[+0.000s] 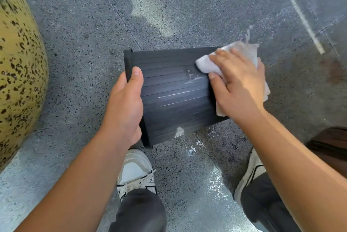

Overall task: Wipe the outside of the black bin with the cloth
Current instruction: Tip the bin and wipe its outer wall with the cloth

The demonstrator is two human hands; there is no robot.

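Observation:
The black bin point(169, 98) is held on its side above the floor, its ribbed wall facing up with pale scuffs and white streaks. My left hand point(124, 105) grips the bin's rim end on the left, thumb lying over the top wall. My right hand point(238, 85) presses a white cloth point(206, 64) flat against the right end of the bin, fingers spread over the cloth. Part of the cloth hangs out past my hand to the right.
Speckled grey floor point(84, 43) lies below, with glare patches. A large yellow speckled rounded object point(16, 66) stands at the left. My two shoes point(135, 171) are under the bin. A dark wooden thing point(330, 143) shows at the right edge.

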